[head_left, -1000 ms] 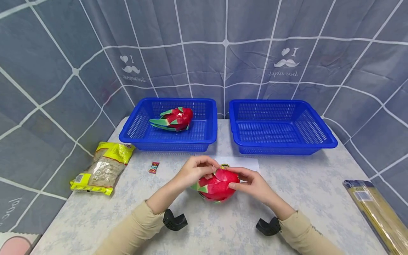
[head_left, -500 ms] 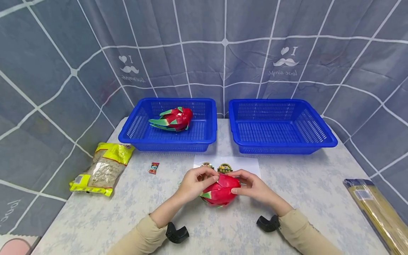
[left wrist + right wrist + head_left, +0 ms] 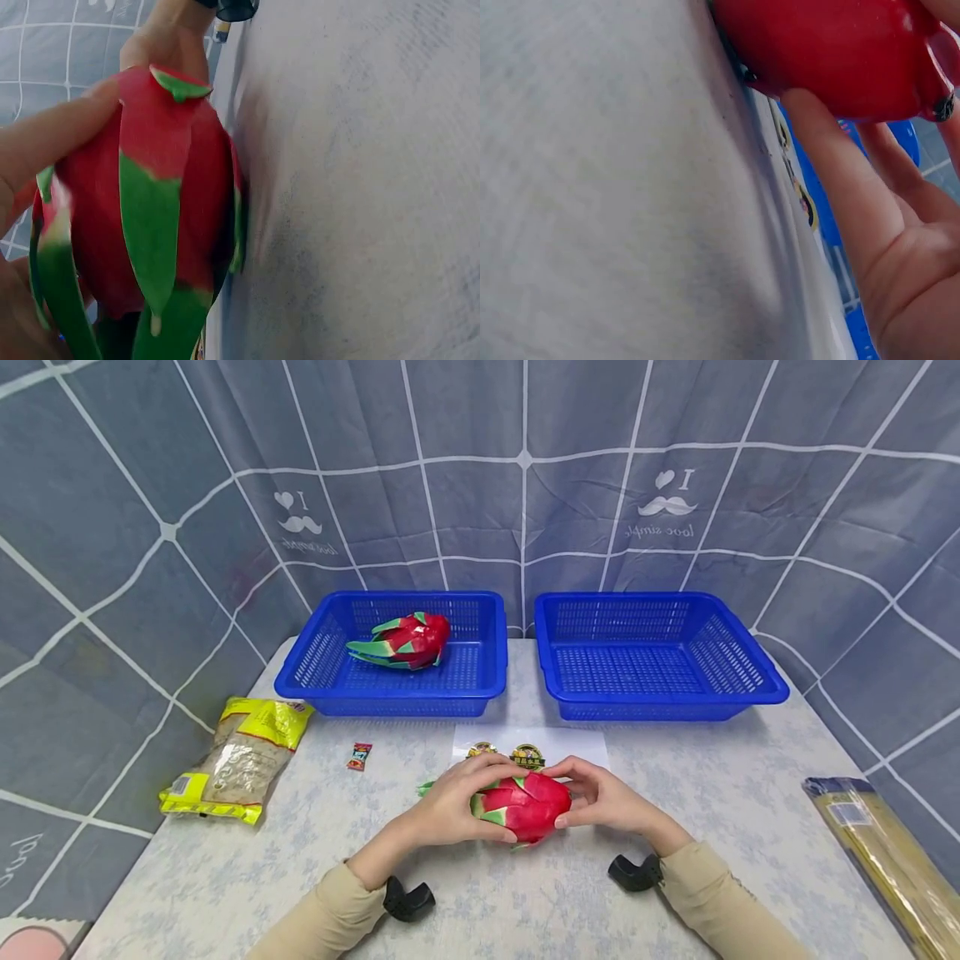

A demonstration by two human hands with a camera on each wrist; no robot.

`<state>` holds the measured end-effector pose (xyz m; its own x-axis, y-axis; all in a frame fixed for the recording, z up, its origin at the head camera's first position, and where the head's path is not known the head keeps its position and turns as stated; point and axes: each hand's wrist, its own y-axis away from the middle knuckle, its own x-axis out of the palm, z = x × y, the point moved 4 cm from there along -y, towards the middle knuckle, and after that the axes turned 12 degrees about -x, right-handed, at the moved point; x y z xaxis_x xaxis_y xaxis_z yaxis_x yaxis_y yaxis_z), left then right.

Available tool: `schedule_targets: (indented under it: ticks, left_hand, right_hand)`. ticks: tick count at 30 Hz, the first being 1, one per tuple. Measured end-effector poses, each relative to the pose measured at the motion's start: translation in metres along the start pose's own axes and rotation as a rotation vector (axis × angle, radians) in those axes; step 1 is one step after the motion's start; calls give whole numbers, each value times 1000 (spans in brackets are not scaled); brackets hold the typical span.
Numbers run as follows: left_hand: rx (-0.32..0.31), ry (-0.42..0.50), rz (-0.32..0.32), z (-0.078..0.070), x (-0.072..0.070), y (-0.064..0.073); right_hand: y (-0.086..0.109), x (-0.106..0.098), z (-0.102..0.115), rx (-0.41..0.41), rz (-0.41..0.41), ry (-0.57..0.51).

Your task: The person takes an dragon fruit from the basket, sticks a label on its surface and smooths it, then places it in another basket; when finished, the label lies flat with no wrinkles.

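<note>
A red dragon fruit [image 3: 522,807] with green scales lies on its side on the table, near the front middle. My left hand [image 3: 456,797] grips its left end, fingers curled over the top. My right hand [image 3: 600,800] holds its right end with thumb and fingers. The left wrist view shows the dragon fruit [image 3: 150,217] close up against the tabletop, and the right wrist view shows its red underside [image 3: 832,56] with my fingers [image 3: 855,202] beneath it. A second dragon fruit [image 3: 402,641] lies in the left blue basket [image 3: 307,672].
An empty blue basket [image 3: 750,689] stands at the back right. A white sticker sheet [image 3: 577,743] lies just behind my hands. A yellow snack bag [image 3: 240,758] and a small red wrapper [image 3: 360,756] are at the left, a long packet [image 3: 885,860] at the right edge.
Both hands have turned the dragon fruit so it lies more on its side, and shifted it slightly right. The sticker sheet behind it has come into view.
</note>
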<state>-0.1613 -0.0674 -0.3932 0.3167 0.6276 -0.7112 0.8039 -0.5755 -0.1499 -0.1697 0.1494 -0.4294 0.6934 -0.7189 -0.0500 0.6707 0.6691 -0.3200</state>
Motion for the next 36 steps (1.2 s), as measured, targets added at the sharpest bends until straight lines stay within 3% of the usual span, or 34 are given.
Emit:
schedule_targets:
  ticks: [6, 10, 13, 16, 21, 28, 32, 36]
  left_hand:
    - [-89, 100, 35, 1, -1, 1]
    - [-176, 112, 96, 5, -1, 2]
    - [-219, 78, 155, 8, 1, 3]
    - [-241, 55, 205, 11, 3, 3]
    - [-237, 52, 206, 13, -4, 3]
    - [-206, 224, 145, 30, -31, -2]
    - [-277, 358, 103, 48, -43, -4]
    - [-334, 494, 103, 63, -42, -7]
  right_hand:
    - [2, -1, -3, -19, 66, -60]
    - [3, 0, -7, 41, 99, -78]
    - [3, -1, -9, 78, 86, -10]
    - [3, -2, -7, 47, 72, 66]
    - [2, -6, -5, 30, 48, 137]
    - [-6, -25, 6, 113, -102, 229]
    - [-24, -33, 10, 175, -178, 322]
    - [-38, -38, 4, 211, -221, 357]
